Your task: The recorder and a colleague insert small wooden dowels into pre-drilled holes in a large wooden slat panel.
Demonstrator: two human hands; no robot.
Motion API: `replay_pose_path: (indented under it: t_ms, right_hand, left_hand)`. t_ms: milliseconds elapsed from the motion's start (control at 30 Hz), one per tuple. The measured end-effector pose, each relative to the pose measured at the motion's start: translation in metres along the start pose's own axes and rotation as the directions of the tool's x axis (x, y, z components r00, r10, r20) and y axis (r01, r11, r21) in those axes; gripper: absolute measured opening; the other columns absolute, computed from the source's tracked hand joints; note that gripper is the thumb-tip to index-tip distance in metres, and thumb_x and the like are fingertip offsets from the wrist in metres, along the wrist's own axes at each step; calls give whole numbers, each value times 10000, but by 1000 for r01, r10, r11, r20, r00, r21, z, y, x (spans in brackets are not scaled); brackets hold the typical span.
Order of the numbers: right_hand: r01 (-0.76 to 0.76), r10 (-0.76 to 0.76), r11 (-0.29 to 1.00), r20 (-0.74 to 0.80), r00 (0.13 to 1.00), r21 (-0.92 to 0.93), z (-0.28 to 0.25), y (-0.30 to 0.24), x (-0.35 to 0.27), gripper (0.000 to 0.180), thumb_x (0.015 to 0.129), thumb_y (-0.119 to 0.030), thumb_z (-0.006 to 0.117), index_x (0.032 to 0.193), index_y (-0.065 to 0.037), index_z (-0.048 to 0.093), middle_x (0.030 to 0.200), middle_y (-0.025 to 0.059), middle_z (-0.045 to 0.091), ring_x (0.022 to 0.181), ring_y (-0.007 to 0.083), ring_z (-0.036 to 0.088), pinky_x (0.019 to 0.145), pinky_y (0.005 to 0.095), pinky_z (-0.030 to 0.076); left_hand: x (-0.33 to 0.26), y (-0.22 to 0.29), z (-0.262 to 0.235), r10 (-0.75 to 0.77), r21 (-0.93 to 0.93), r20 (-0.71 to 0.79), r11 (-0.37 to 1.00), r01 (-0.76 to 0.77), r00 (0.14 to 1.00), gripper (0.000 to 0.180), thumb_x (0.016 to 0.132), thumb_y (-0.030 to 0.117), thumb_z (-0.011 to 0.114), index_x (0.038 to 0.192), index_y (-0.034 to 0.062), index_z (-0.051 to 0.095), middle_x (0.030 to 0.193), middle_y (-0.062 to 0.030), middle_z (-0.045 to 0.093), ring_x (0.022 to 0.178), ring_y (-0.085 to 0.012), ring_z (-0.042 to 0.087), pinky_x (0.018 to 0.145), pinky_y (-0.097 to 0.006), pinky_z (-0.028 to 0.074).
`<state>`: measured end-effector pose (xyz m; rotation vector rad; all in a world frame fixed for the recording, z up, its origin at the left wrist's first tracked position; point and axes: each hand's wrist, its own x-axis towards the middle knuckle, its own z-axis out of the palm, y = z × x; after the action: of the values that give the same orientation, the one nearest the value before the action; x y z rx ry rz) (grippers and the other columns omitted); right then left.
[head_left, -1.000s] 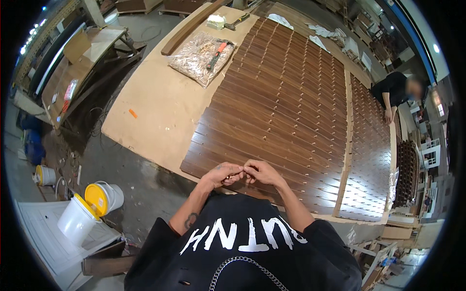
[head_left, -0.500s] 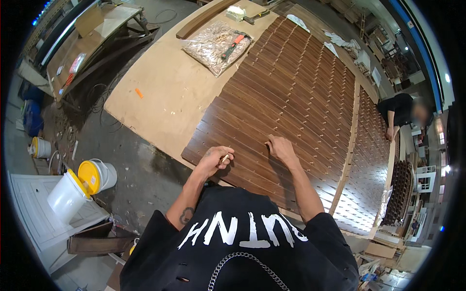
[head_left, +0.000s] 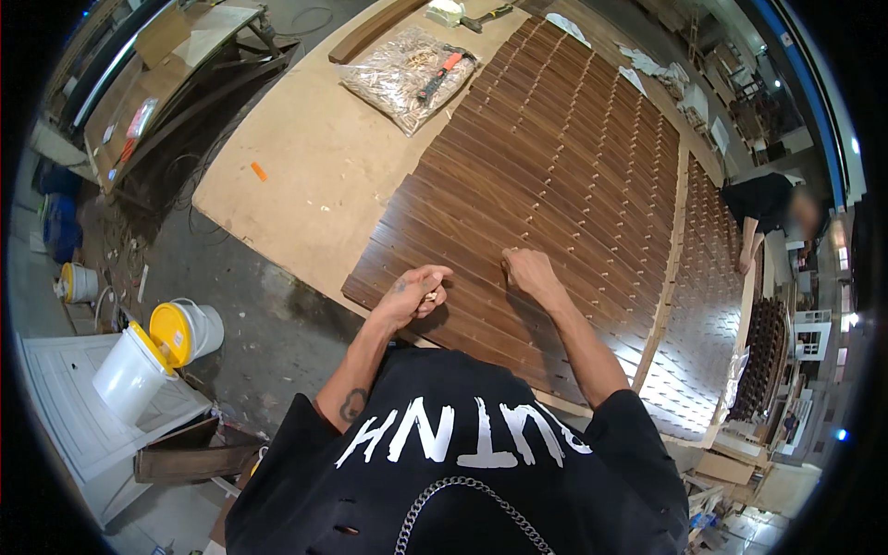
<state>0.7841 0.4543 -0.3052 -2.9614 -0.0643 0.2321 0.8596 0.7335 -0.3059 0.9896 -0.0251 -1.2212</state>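
Dark brown wooden slats (head_left: 462,208) lie side by side across the board, with rows of short pale wooden dowels (head_left: 551,168) standing up from many of them. My left hand (head_left: 413,294) is curled above the near left slats, with some pale dowels (head_left: 430,297) showing between its fingers. My right hand (head_left: 530,270) is closed, fingertips down on a slat to the right of it. Whatever those fingertips pinch is hidden. Near the left hand, the slats show small holes and no dowels.
A clear bag of dowels (head_left: 398,88) with a red-and-black hammer (head_left: 441,76) on it lies on the pale board (head_left: 277,199). Another hammer (head_left: 486,18) lies beyond. Yellow-lidded buckets (head_left: 139,370) stand at left. A co-worker (head_left: 763,208) leans over slats at right.
My right hand has shifted slightly up and left, its fingertips now down at the slat. The left hand has turned a little, its index finger reaching further right. The view has tilted slightly.
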Motion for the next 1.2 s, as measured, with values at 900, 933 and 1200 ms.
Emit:
replay_pose_path:
  t_ms: [900,933,1200]
  right_hand:
    - [-430,118,-7,428,896,903,-15,-117,-38,215,933,-230,636,958,-21,681,840,51,679,733,119,647,631,249,534]
    - [-442,49,-27,443,895,897,-15,-110,-41,198,925,-215,644,944,-23,686,847,60,682,742,132,653,640,249,542]
    - [-496,-49,12,496,867,868,0,-87,-54,161,895,-156,680,924,2,671,873,79,676,787,143,663,701,252,569]
  left_hand:
    - [-13,-6,15,-41,409,415,901,-146,909,822,972,299,566,1531,49,17,737,-76,532,582,-121,494,518,-256,410]
    - [-12,-11,18,-49,413,422,899,-144,905,822,972,299,566,1531,49,17,737,-76,532,582,-121,494,518,-256,410]
    - [-4,-18,43,-91,949,271,190,-251,958,828,929,204,509,1478,-51,-55,1097,-370,568,980,-471,590,809,-480,477]
